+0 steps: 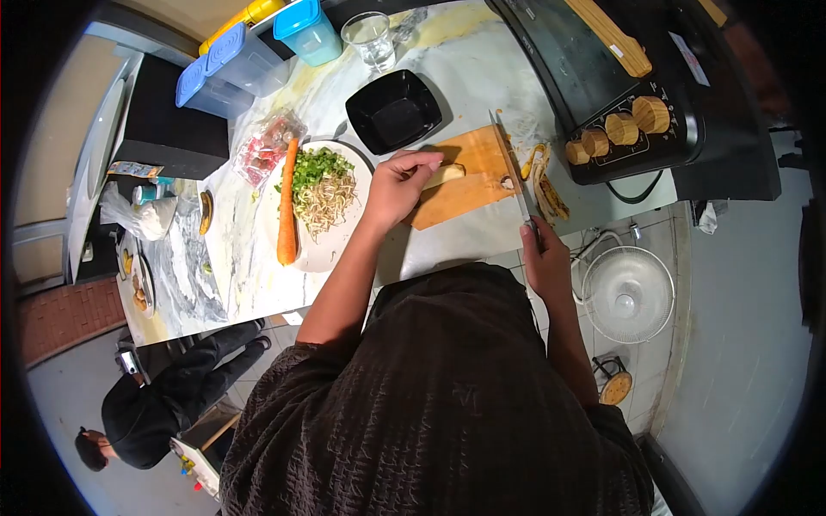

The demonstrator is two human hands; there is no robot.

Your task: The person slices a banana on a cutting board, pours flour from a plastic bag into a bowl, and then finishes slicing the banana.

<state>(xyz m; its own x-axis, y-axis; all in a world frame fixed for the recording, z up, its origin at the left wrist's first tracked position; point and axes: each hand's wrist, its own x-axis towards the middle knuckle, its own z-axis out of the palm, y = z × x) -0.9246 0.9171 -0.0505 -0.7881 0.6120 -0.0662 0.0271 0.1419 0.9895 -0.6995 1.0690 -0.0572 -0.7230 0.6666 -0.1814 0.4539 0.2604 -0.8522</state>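
Observation:
My left hand is closed on a peeled, pale yellow banana over the orange-brown cutting board. In my right hand is the handle of a long knife, whose blade points away from me across the board's right part. A banana peel lies just right of the blade. Beyond the board sits a black square bowl. Left of my left hand, a white plate carries a carrot, chopped greens and bean sprouts.
A black stove with wooden knobs stands at the right. Along the back are a glass and blue-lidded containers. A plastic packet lies behind the plate. A person in dark clothes is at the lower left.

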